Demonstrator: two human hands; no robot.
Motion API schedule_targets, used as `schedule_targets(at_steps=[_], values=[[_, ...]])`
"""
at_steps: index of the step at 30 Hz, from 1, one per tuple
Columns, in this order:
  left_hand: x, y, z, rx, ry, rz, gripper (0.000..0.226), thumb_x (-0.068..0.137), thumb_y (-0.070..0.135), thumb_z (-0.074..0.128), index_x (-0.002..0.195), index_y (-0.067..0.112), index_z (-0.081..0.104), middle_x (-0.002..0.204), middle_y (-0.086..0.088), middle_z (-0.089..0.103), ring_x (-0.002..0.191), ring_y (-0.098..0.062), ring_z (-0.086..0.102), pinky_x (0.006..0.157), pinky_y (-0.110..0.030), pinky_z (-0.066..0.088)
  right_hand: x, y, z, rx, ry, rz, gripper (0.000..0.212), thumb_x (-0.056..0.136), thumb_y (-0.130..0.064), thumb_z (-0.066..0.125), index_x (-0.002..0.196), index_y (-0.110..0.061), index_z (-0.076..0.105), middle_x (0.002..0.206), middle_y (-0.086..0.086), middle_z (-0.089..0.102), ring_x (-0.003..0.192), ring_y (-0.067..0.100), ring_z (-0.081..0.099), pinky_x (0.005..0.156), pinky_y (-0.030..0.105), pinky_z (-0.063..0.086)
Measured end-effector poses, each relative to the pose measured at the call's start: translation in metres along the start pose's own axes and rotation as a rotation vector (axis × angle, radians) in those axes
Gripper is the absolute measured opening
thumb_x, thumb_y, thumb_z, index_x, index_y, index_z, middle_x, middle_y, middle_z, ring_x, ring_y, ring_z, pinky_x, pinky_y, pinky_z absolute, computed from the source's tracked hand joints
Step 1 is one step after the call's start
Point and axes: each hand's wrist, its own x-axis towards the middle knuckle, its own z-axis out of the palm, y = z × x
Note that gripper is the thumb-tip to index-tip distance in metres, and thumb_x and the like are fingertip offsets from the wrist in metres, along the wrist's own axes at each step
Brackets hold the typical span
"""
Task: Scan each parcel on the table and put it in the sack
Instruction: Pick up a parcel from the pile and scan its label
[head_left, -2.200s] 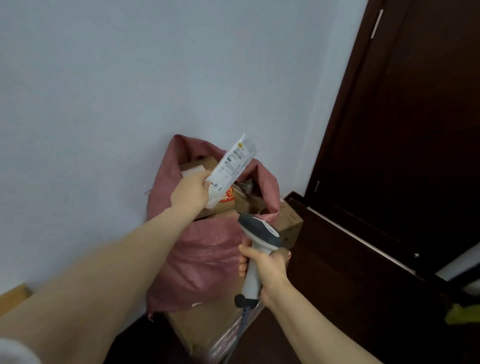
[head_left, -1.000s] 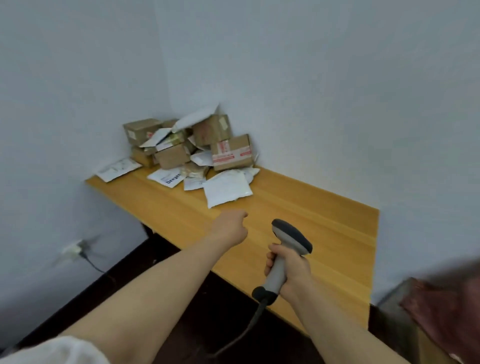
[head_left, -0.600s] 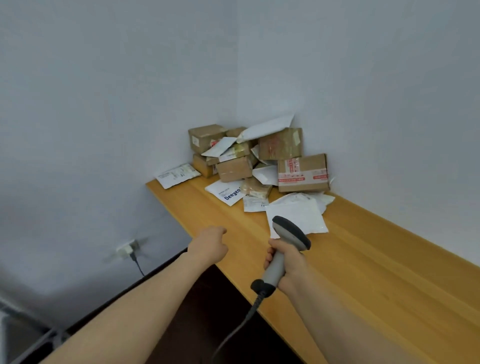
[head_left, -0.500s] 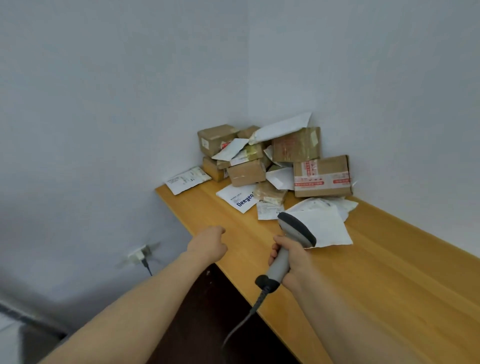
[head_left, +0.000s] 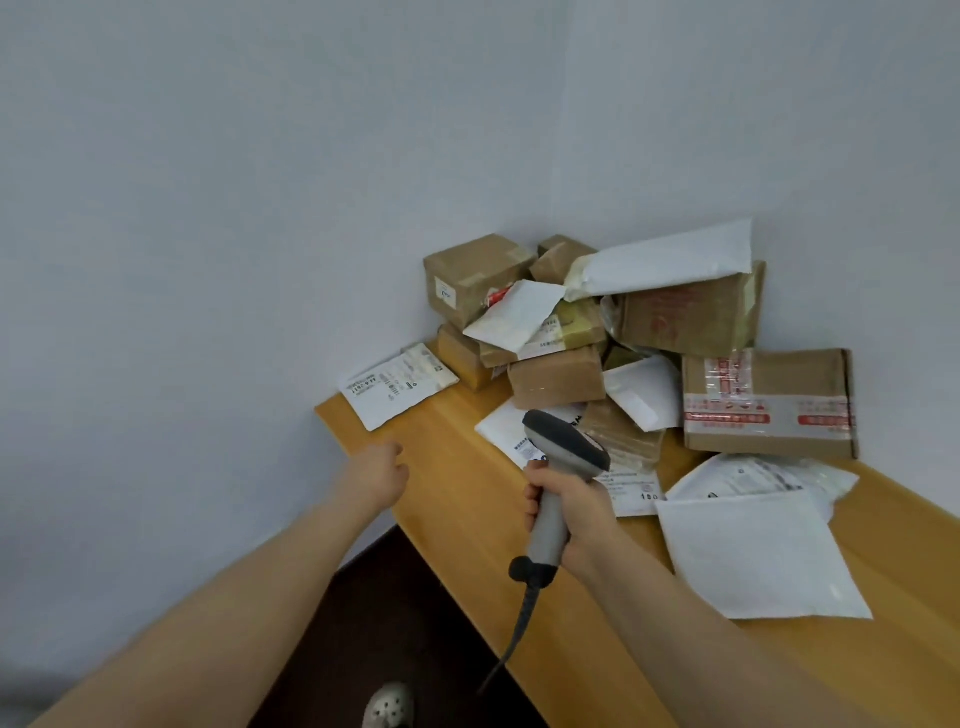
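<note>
A pile of parcels sits in the far corner of the wooden table (head_left: 457, 499). It holds brown boxes, among them a red-taped box (head_left: 769, 402), and white mailers. A flat labelled mailer (head_left: 397, 387) lies apart at the far left, and a large white mailer (head_left: 753, 556) lies nearest on the right. My right hand (head_left: 571, 512) grips the handle of a grey barcode scanner (head_left: 563, 447), whose head points at the pile. My left hand (head_left: 376, 475) hovers over the table's left edge with loosely curled fingers and holds nothing. The sack is out of view.
Grey walls meet behind the pile. The scanner's cable (head_left: 519, 629) hangs down past the table's front edge over the dark floor (head_left: 395, 613). A light shoe (head_left: 389, 706) shows at the bottom.
The view turned from the sack to the table. My left hand no longer holds the small mailer. Both hands have come closer to the pile, the scanner still in my right hand.
</note>
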Motion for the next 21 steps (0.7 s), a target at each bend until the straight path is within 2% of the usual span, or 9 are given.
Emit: schedule_targets(at_steps=[2,6,10,13,15,16,18,19,21], values=[[0.040,-0.016,-0.007,-0.003,0.012,-0.011,0.035,0.098,0.012,0.038,0.130,0.006,0.051,0.135,-0.012,0.052,0.121,-0.026,0.051,0.092,-0.029,0.041,0.020,-0.001,0.019,-0.027,0.024,-0.009,0.013,0.085,0.005,0.063,0.076,-0.004,0.061,0.053,0.006,0.056,0.044,0.015,0.049,0.048,0.025,0.043],[0.123,-0.042,-0.019,0.011,-0.002,0.077,0.037,0.098,0.008,0.038,0.134,0.002,0.045,0.140,-0.015,0.047,0.126,-0.028,0.046,0.097,-0.031,0.038,0.065,-0.001,0.060,-0.089,0.117,-0.042,0.007,0.083,0.005,0.066,0.080,-0.002,0.065,0.060,0.011,0.056,0.049,0.019,0.052,0.050,0.029,0.044],[0.182,-0.062,-0.018,0.093,-0.109,0.212,0.052,0.102,0.014,0.033,0.150,0.002,0.016,0.158,-0.015,0.013,0.146,-0.028,0.011,0.117,-0.034,0.014,0.100,0.003,0.100,-0.117,0.187,-0.020,0.006,0.084,0.003,0.067,0.090,0.001,0.065,0.059,0.009,0.057,0.049,0.019,0.051,0.050,0.030,0.045],[0.211,-0.070,-0.011,0.163,-0.188,0.254,0.059,0.103,0.029,0.029,0.153,0.011,0.004,0.160,-0.009,-0.007,0.147,-0.026,-0.006,0.119,-0.038,0.006,0.119,0.006,0.122,-0.114,0.218,0.001,0.007,0.084,0.003,0.068,0.090,0.000,0.066,0.059,0.009,0.057,0.049,0.020,0.051,0.051,0.031,0.046],[0.215,-0.073,-0.008,0.237,-0.210,0.293,0.061,0.102,0.038,0.030,0.154,0.016,0.006,0.161,-0.006,-0.003,0.148,-0.025,0.001,0.118,-0.042,0.014,0.127,0.009,0.127,-0.121,0.252,0.017,0.008,0.083,0.002,0.069,0.091,0.000,0.066,0.060,0.010,0.058,0.050,0.021,0.052,0.053,0.032,0.047],[0.213,-0.074,-0.006,0.267,-0.180,0.325,0.059,0.101,0.040,0.031,0.152,0.017,0.015,0.160,-0.006,0.007,0.146,-0.026,0.012,0.115,-0.042,0.022,0.130,0.011,0.129,-0.125,0.269,0.022,0.009,0.083,0.002,0.069,0.091,0.000,0.066,0.061,0.010,0.058,0.051,0.021,0.052,0.054,0.033,0.047],[0.205,-0.074,-0.003,0.251,-0.096,0.402,0.045,0.100,0.039,0.033,0.138,0.018,0.044,0.146,-0.008,0.036,0.128,-0.027,0.040,0.100,-0.037,0.039,0.133,0.011,0.132,-0.129,0.292,0.030,0.012,0.081,0.002,0.070,0.093,0.001,0.067,0.061,0.010,0.059,0.051,0.021,0.053,0.053,0.032,0.047],[0.201,-0.072,-0.002,0.216,-0.075,0.420,0.040,0.100,0.039,0.034,0.127,0.018,0.055,0.135,-0.007,0.045,0.116,-0.025,0.048,0.092,-0.034,0.043,0.133,0.011,0.134,-0.127,0.300,0.031,0.013,0.081,0.002,0.071,0.093,0.001,0.067,0.061,0.010,0.059,0.051,0.021,0.053,0.053,0.032,0.048],[0.199,-0.068,-0.004,0.155,-0.048,0.391,0.036,0.099,0.040,0.039,0.119,0.017,0.059,0.126,-0.005,0.049,0.108,-0.023,0.051,0.085,-0.032,0.043,0.134,0.008,0.137,-0.120,0.304,0.023,0.013,0.080,0.001,0.071,0.092,0.000,0.067,0.061,0.010,0.059,0.052,0.021,0.053,0.052,0.031,0.048]])
